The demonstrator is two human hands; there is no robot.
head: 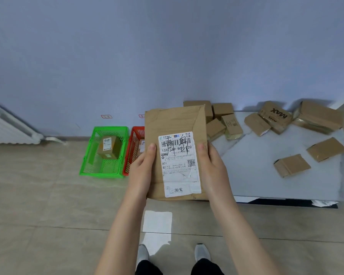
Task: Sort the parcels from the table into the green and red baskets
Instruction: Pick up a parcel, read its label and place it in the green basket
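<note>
Now | left hand (pixel 145 165), right hand (pixel 212 165) grip parcel (pixel 173 124) | it half-hides red basket (pixel 134 143); green basket (pixel 107 128) beside

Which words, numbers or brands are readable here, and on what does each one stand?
"159-160-B01", partly overwritten: white label on the held parcel.
"B01" and "淘宝": same label, lower.
"MAX", upside down: box on the table.
Small print, handwriting, wall signs: too blurred.
</note>
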